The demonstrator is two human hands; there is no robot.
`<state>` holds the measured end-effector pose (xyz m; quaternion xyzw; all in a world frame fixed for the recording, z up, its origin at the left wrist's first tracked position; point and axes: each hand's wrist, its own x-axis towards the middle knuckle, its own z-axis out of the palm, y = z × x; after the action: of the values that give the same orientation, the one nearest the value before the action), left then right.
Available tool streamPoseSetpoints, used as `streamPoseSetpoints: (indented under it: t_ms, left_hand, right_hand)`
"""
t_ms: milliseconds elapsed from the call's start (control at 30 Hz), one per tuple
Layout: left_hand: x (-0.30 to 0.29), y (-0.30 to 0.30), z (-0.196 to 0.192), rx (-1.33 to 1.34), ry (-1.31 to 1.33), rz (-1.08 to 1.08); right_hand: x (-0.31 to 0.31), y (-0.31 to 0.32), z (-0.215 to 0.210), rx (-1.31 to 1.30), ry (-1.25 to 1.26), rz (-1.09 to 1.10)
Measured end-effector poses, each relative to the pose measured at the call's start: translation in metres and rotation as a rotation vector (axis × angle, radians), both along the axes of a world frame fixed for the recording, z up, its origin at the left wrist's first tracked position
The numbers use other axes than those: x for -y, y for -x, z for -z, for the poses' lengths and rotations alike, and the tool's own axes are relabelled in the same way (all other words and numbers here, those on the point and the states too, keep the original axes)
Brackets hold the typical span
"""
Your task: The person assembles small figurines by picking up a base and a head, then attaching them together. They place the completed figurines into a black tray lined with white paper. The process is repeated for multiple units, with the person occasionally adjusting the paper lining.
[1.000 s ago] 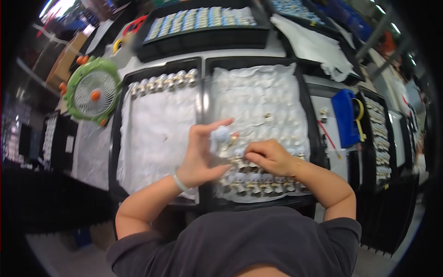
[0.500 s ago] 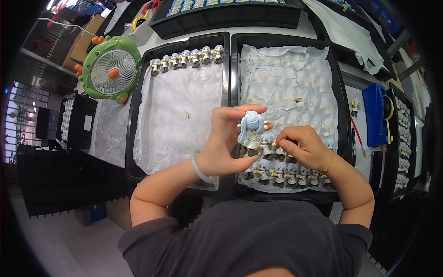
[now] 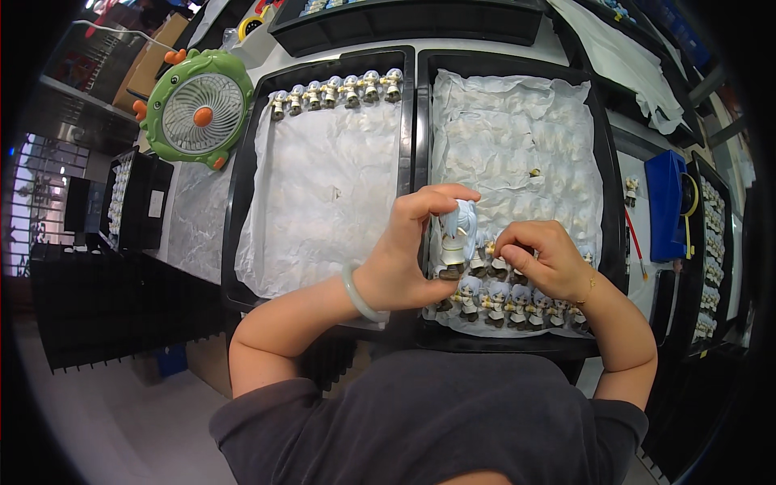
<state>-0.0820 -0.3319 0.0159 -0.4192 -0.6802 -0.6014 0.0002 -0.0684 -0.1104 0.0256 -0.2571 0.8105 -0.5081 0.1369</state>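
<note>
My left hand (image 3: 400,257) holds a figurine (image 3: 459,230) upright between its fingers on top and its thumb at the feet. The figurine has long pale-blue hair, a white outfit and dark-brown boots, and shows its side. Close to its right, my right hand (image 3: 543,257) is curled with thumb and forefinger together; anything in that pinch is too small or hidden to tell. Both hands are above the front part of the right black tray (image 3: 605,174), where rows of similar figurines (image 3: 517,305) lie on white paper. My right hand hides part of the upper row.
A left black tray (image 3: 240,194) lined with white paper holds a row of figurines (image 3: 351,90) along its far end. Left of it stands a green fan (image 3: 202,117). A blue holder (image 3: 667,206) and a red brush (image 3: 636,242) lie to the right. Another tray (image 3: 404,28) stands behind.
The figurine in my left hand has turned from showing its back to showing its side. My right hand stays curled beside it. The whole view has shifted slightly.
</note>
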Motion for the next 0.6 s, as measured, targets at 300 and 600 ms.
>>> streamPoseSetpoints:
  t_ms: [300, 600]
  left_hand:
    - [0.0019, -0.0002, 0.0019, -0.143, 0.111, -0.065]
    - [-0.0007, -0.0036, -0.0046, -0.185, 0.277, -0.172]
  right_hand:
    - [0.0009, -0.0026, 0.0020, -0.016, 0.033, 0.000]
    - [0.0048, -0.0090, 0.0068, -0.021, 0.017, -0.105]
